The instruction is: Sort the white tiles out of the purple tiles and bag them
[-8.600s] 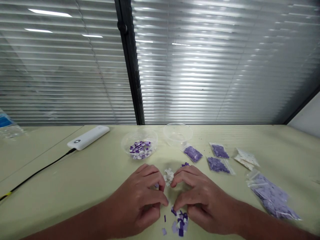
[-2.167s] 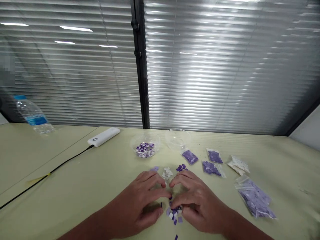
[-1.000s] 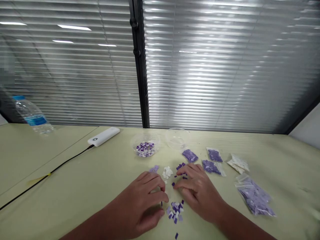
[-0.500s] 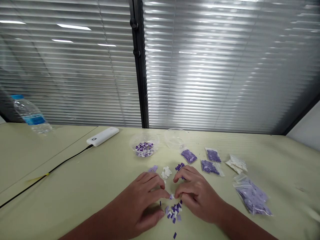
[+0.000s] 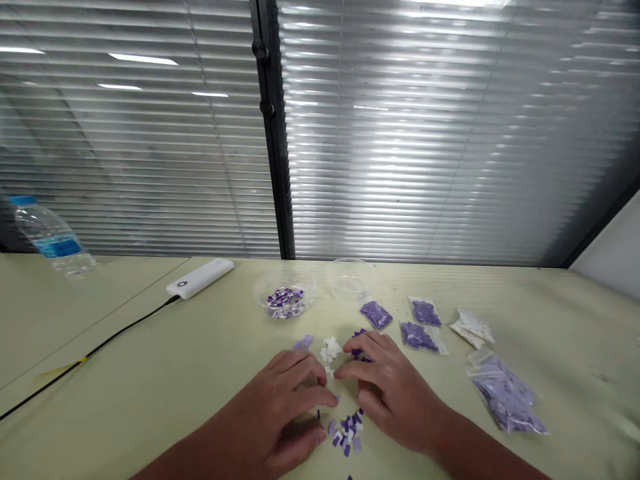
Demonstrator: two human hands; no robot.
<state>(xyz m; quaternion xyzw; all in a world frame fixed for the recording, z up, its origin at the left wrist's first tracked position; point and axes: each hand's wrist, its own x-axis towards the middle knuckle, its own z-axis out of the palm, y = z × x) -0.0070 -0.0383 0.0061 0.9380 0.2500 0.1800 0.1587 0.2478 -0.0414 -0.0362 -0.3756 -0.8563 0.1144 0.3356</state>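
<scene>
Small flat pieces in purple, lilac and white lie in loose piles on the table. My left hand (image 5: pixel 290 410) rests beside the mixed pile (image 5: pixel 345 433), thumb and index finger apart, with its index fingertip at a lilac piece. Over the table on the right, my right hand (image 5: pixel 387 383) has its fingers spread, the index fingertip by a loose white piece below the white pile (image 5: pixel 330 349). The dark purple pile (image 5: pixel 359 333) is partly hidden behind my right hand. A lilac pile (image 5: pixel 303 343) lies beyond my left hand.
At the back stand a clear bowl (image 5: pixel 285 300) of mixed pieces and another clear container (image 5: pixel 350 280). Bags of purple (image 5: pixel 376 315), white (image 5: pixel 473 328) and lilac pieces (image 5: pixel 505 393) lie right. A power bank (image 5: pixel 200 278) with a black cable and a water bottle (image 5: pixel 55 240) are left.
My right hand has moved up and left, away from the mixed pile and toward the white pieces. My left hand stays nearly in place. The view has shifted slightly.
</scene>
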